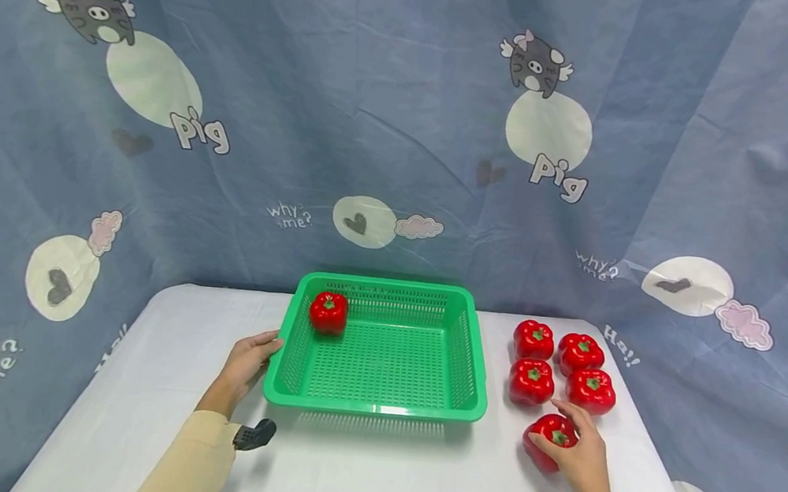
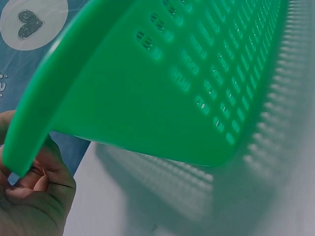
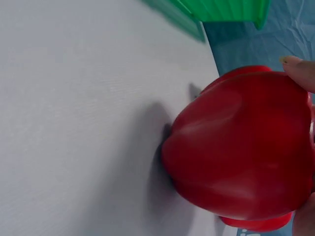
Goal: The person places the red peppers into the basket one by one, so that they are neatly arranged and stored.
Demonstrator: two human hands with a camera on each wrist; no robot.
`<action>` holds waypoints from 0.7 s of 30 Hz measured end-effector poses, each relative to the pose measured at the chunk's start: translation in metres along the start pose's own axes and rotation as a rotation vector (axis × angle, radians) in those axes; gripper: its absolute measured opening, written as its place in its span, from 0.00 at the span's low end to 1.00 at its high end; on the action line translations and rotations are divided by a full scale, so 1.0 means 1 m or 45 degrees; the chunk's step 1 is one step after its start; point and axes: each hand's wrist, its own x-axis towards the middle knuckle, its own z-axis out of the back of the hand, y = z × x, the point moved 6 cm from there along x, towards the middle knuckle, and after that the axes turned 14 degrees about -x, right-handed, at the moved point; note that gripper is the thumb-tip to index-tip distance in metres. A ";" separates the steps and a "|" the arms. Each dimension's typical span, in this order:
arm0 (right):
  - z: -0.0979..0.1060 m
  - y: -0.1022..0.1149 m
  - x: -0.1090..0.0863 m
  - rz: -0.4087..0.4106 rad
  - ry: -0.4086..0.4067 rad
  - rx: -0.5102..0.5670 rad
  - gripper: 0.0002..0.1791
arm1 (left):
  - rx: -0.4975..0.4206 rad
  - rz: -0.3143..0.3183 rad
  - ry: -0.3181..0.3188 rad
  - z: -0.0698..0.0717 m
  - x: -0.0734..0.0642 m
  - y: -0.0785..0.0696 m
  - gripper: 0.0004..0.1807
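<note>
My left hand (image 1: pixel 247 365) grips the left rim of a green plastic basket (image 1: pixel 378 408). The left wrist view shows its fingers curled around the rim of the basket (image 2: pixel 113 103). One red bell pepper (image 1: pixel 328 313) sits in the basket's back left corner. At the right, my right hand (image 1: pixel 586 457) holds another red bell pepper (image 1: pixel 550 429) between thumb and fingers. That pepper (image 3: pixel 241 147) fills much of the right wrist view, its shadow close beside it; whether it touches the table I cannot tell.
Several more red bell peppers stand grouped behind my right hand, among them a near left one (image 1: pixel 531 381) and a near right one (image 1: pixel 591 391). A white cloth covers the table (image 1: pixel 372 474). Behind it hangs a blue curtain (image 1: pixel 404 144) with pig prints.
</note>
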 end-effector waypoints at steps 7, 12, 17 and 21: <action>-0.005 -0.005 -0.003 0.030 0.021 -0.032 0.41 | -0.012 0.010 0.011 -0.001 0.001 0.002 0.27; -0.009 -0.008 -0.002 0.047 0.056 -0.025 0.40 | -0.003 0.008 0.011 -0.002 0.000 0.000 0.27; -0.012 -0.010 -0.002 0.071 0.076 0.002 0.40 | 0.008 0.022 0.003 -0.001 -0.001 0.001 0.27; -0.015 -0.014 -0.004 0.028 0.110 0.078 0.47 | 0.005 0.016 0.015 -0.001 0.000 0.001 0.28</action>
